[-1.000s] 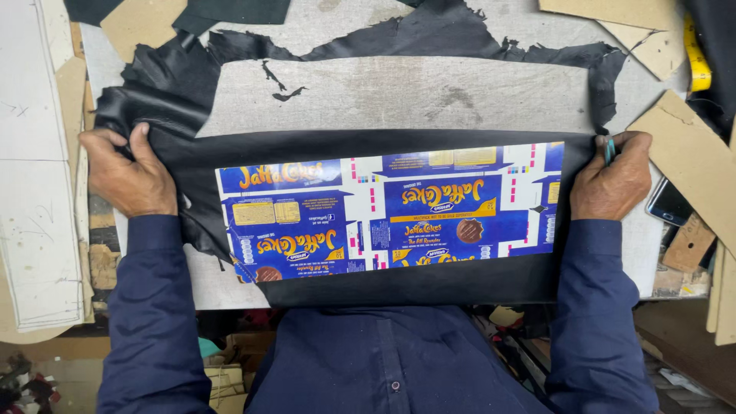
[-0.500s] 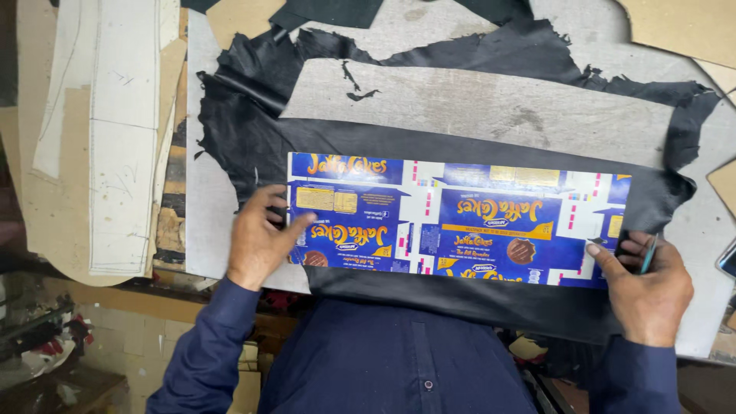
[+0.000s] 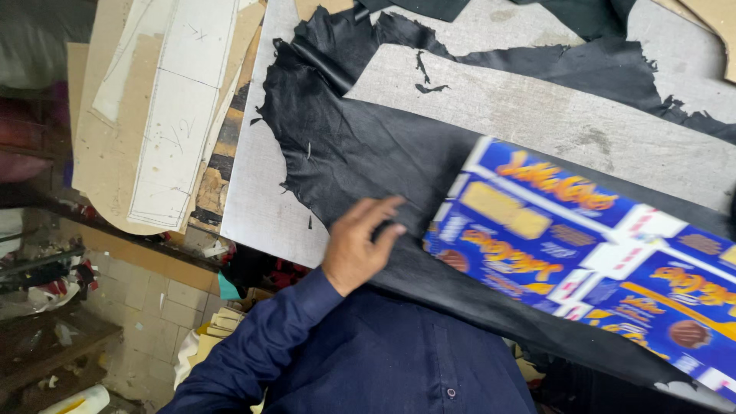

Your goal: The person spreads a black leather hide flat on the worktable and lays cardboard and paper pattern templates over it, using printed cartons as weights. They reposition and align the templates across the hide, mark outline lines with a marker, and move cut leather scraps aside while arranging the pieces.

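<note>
A grey worktable (image 3: 261,192) fills the middle of the frame, cardboard patterns (image 3: 169,100) stacked at upper left. Half a second ago the left hand (image 3: 360,245) pressed the blue printed carton sheet (image 3: 583,245); now it lies on the black leather (image 3: 368,153), fingers loosely spread, holding nothing. The sheet sits at lower right. The right hand is out of view.

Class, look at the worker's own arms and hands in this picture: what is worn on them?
Only the left hand shows; it is bare, with no glove, ring or watch visible. The arm wears a long dark navy sleeve ending in a plain cuff at the wrist, matching the buttoned shirt.
</note>
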